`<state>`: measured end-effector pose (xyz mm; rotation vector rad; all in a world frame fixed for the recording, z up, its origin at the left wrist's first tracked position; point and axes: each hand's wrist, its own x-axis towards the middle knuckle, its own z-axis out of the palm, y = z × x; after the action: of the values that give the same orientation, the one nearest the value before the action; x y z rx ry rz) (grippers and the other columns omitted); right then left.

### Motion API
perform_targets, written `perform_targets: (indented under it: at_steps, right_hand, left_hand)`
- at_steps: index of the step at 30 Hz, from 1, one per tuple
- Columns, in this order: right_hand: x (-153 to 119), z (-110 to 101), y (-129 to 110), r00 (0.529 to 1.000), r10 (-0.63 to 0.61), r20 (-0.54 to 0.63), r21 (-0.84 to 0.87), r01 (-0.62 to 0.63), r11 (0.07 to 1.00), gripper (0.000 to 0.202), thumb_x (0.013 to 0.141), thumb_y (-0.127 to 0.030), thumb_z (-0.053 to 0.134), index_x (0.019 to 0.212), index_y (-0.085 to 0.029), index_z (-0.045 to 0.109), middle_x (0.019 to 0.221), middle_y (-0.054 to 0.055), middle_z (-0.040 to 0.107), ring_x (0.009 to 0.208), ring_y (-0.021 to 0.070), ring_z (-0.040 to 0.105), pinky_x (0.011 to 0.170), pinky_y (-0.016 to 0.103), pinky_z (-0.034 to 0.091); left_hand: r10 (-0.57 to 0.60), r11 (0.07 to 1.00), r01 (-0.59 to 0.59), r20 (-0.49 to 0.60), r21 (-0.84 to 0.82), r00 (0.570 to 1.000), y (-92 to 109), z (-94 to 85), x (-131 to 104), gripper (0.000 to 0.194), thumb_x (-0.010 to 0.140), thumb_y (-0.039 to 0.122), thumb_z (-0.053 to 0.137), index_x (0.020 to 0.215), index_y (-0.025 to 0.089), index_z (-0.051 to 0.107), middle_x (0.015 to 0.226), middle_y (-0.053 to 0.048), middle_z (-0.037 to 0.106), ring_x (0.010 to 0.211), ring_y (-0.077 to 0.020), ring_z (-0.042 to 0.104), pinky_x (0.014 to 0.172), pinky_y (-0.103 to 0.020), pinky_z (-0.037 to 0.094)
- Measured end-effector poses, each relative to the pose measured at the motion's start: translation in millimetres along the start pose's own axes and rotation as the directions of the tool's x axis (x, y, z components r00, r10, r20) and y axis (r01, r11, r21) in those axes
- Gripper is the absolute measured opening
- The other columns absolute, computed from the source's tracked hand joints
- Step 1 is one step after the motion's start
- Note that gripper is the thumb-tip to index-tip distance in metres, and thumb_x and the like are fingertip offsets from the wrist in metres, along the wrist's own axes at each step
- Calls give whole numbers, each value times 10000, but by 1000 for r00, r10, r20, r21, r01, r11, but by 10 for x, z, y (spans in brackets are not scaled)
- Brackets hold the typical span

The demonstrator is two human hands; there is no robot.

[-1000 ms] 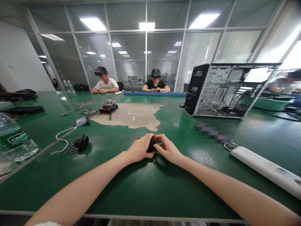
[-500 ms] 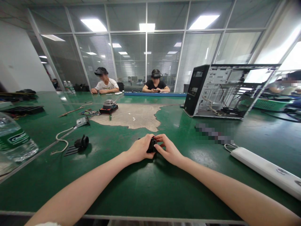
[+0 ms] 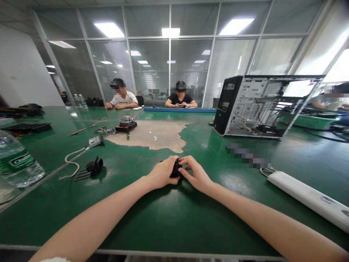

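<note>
A small black part (image 3: 176, 169), its kind not clear, sits between my hands just above or on the green tabletop (image 3: 174, 218). My left hand (image 3: 163, 171) is wrapped round it from the left, covering much of it. From the right, my right hand (image 3: 195, 173) bends its thumb and fingers against the part's near side in a pinch. To the left of my hands lies a black round plastic piece with long prongs (image 3: 94, 165). Beyond it is a small metal bracket with a pale cable (image 3: 96, 140).
At the right stands an opened computer case (image 3: 256, 105), with a white power strip (image 3: 305, 196) nearer me. A water bottle (image 3: 20, 162) is at the left edge. A heatsink fan (image 3: 126, 123) sits farther back. Two people (image 3: 122, 98) sit across the table.
</note>
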<state>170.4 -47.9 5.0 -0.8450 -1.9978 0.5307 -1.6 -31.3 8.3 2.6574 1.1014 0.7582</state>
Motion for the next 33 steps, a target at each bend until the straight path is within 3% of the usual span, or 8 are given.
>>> perform_targets:
  at_steps: [4, 9, 16, 22, 27, 33]
  right_hand:
    - [17, 21, 41, 994, 113, 13, 35, -113, 993, 206, 800, -232, 467, 999, -194, 431, 975, 66, 507, 896, 169, 528, 689, 311, 496]
    - [21, 15, 23, 986, 139, 91, 110, -149, 983, 136, 820, -238, 438, 944, -184, 427, 873, 34, 531, 789, 140, 561, 669, 297, 503]
    - [5, 9, 4, 1000, -13, 16, 85, 12, 996, 87, 780, -198, 494, 867, -199, 489, 987, 49, 479, 922, 156, 506, 774, 323, 502]
    - [17, 33, 19, 996, 81, 26, 75, -82, 994, 226, 780, -203, 493, 999, -205, 438, 973, 56, 487, 921, 169, 517, 736, 333, 515]
    - [15, 24, -1, 988, 124, 96, 120, -135, 983, 174, 799, -205, 466, 969, -202, 432, 910, 34, 507, 826, 143, 553, 707, 314, 523]
    - [-3, 6, -16, 1000, -22, 8, 45, 22, 999, 83, 780, -189, 491, 860, -210, 496, 1013, 58, 471, 967, 172, 498, 843, 358, 466]
  left_hand:
    - [3, 1000, -3, -4, 15, 1000, 10, -3, 2, 571, 643, 271, 585, 1131, 195, 298, 1018, -64, 492, 874, -224, 536, 733, -329, 435]
    - [-4, 1000, 4, 1, 10, 1000, 27, -24, -7, 593, 631, 251, 593, 1140, 198, 293, 1006, -60, 497, 858, -220, 541, 724, -324, 433]
    - [-9, 1000, 9, 3, 5, 1000, 37, -37, -7, 593, 620, 245, 603, 1130, 202, 302, 1017, -58, 497, 864, -228, 543, 728, -330, 434]
    - [-18, 1000, 18, 3, 0, 1000, 37, -41, -6, 595, 617, 248, 601, 1132, 206, 307, 1016, -59, 495, 868, -231, 543, 728, -336, 435]
    - [-19, 1000, 19, 2, -1, 1000, 35, -49, -8, 592, 613, 241, 602, 1127, 210, 311, 1004, -53, 500, 847, -224, 548, 713, -330, 437]
    - [-19, 1000, 19, 5, -1, 1000, 30, -31, -4, 604, 616, 247, 607, 1137, 202, 305, 1015, -60, 501, 871, -233, 548, 723, -331, 436]
